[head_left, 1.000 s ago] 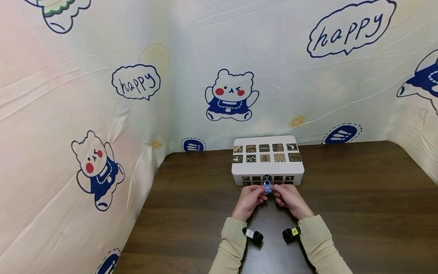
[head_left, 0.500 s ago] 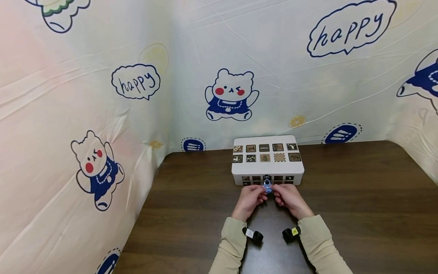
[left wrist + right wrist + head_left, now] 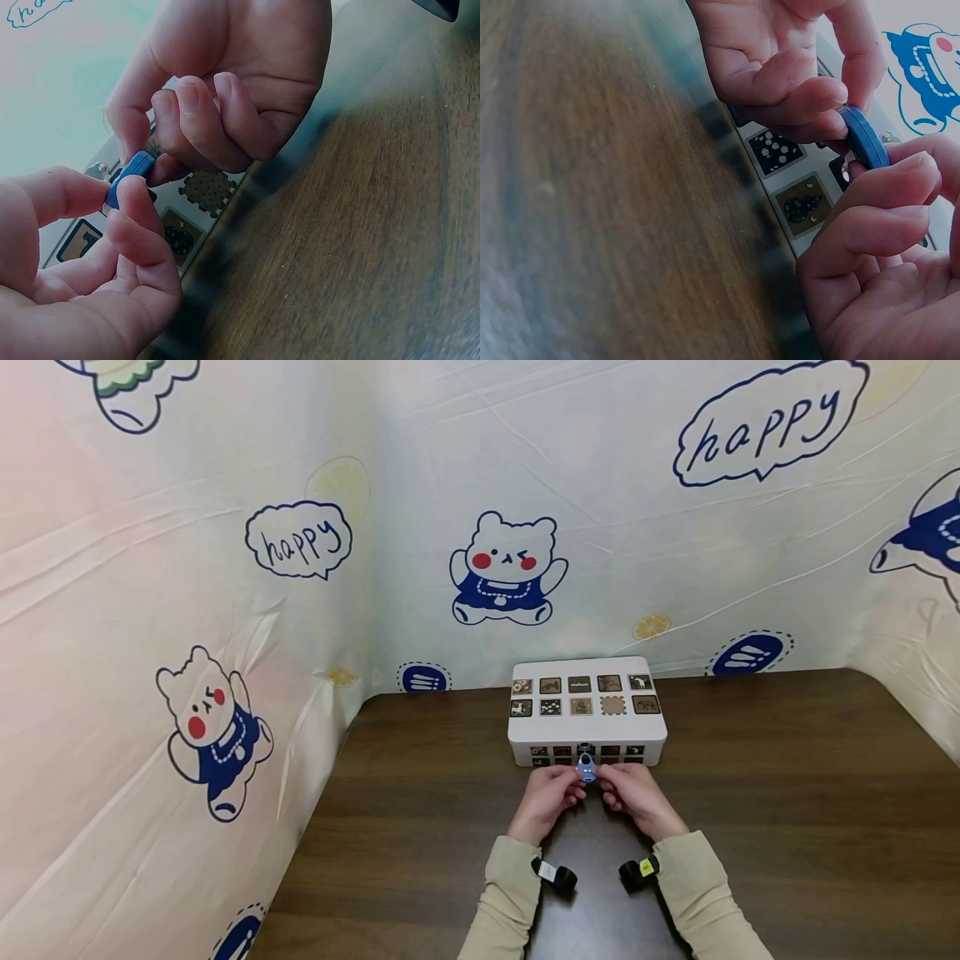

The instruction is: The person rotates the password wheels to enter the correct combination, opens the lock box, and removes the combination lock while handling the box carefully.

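Observation:
A small blue padlock [image 3: 587, 770] with a metal shackle is held right at the front clasp [image 3: 585, 748] of a white box [image 3: 592, 727]. My left hand [image 3: 551, 796] pinches it from the left between thumb and forefinger. From the right, my right hand [image 3: 637, 795] pinches the opposite side the same way. In the left wrist view the edge of the padlock [image 3: 129, 178] shows between both sets of fingertips, and the other fingers of each hand are curled in. In the right wrist view the padlock [image 3: 866, 139] appears edge-on, partly covered by the fingertips.
The lidded box stands at the back of a dark wooden table [image 3: 420, 827], printed with small square pictures. Right behind it hangs a pale curtain [image 3: 405, 568] with cartoon bears. Each sleeved wrist carries a small black camera [image 3: 637, 875].

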The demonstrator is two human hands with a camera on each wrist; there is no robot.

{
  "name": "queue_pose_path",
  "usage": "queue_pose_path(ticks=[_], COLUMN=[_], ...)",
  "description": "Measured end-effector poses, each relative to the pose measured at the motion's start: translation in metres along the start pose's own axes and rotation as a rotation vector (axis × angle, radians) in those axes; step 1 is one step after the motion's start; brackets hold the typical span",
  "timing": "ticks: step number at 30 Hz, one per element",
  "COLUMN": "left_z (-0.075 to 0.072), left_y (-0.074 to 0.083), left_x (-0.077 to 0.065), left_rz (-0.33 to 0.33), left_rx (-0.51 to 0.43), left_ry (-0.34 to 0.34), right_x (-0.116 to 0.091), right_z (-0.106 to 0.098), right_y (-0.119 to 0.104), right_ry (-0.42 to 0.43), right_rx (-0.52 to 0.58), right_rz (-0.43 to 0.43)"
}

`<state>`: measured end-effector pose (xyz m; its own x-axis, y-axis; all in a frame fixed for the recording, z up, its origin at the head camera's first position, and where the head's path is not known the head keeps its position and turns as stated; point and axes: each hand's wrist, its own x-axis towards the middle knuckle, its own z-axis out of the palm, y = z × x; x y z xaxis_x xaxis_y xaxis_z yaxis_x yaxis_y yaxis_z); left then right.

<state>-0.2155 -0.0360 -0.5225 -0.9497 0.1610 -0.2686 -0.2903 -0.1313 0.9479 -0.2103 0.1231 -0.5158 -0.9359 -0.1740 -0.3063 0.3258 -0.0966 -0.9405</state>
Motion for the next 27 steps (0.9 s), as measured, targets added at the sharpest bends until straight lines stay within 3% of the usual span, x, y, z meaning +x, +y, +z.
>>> queue_pose_path(ticks=[27], left_z=[0.0001], left_y=[-0.0004], left_x=[0.0007], left_rz=[-0.008], left_rx=[0.010], left_ry=[0.003], right_x=[0.0020], right_z=[0.0002], right_y=[0.0011], right_ry=[0.038], right_rx=[-0.026], right_rz=[0.000])
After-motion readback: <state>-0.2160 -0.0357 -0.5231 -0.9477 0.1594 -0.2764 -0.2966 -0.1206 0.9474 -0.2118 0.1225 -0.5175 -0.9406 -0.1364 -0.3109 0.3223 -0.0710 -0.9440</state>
